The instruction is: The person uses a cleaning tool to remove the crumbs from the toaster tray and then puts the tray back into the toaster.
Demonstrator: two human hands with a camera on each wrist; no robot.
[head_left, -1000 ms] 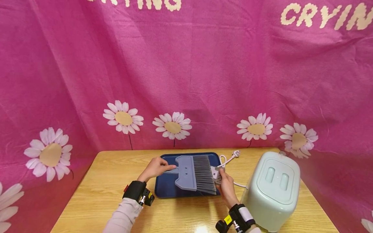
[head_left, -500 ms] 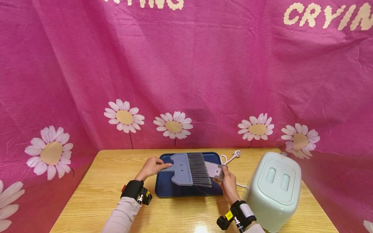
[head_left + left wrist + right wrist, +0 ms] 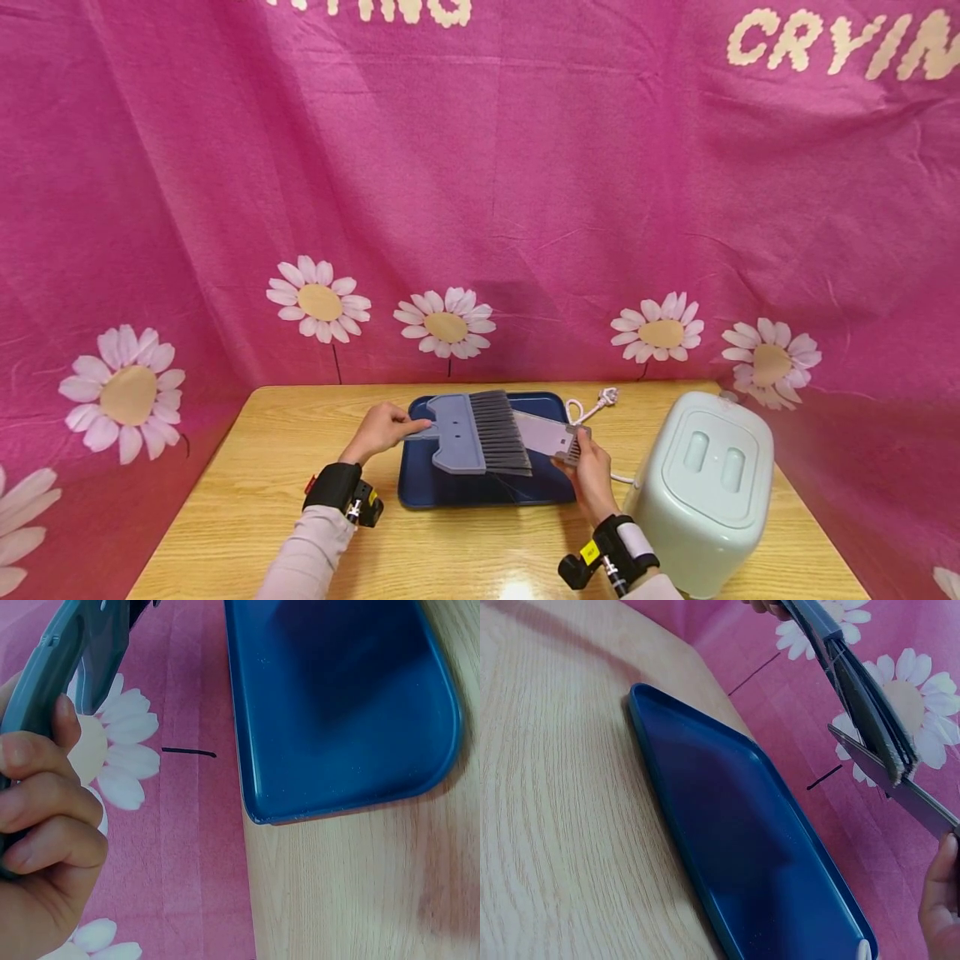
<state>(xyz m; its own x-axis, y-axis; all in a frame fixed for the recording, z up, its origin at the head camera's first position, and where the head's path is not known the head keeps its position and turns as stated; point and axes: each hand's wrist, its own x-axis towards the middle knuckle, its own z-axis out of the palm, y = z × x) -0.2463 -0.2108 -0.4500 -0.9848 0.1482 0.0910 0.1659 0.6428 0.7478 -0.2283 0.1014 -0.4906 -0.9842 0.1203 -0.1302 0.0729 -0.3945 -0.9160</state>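
My left hand (image 3: pixel 382 432) grips the handle of a grey-blue hand brush (image 3: pixel 456 437) with dark bristles, fingers curled round it in the left wrist view. The brush is held over a dark blue tray (image 3: pixel 442 490), bristles towards the right. My right hand (image 3: pixel 592 473) pinches the grey slotted end of a flat pale crumb tray (image 3: pixel 538 432). Its far end passes under the bristles. In the right wrist view the bristle tips (image 3: pixel 901 766) are right at the surface of the crumb tray (image 3: pixel 926 808), above the blue tray.
A mint-green toaster (image 3: pixel 705 508) with a lid stands at the right of the wooden table (image 3: pixel 300 467). Its white cord and plug (image 3: pixel 606 397) lie behind, near the blue tray's back right corner. A pink flowered cloth (image 3: pixel 525 208) hangs along the back and sides.
My left hand has drawn the brush leftward over the crumb tray, and more of the crumb tray's surface shows. My right hand has shifted slightly right with the crumb tray.
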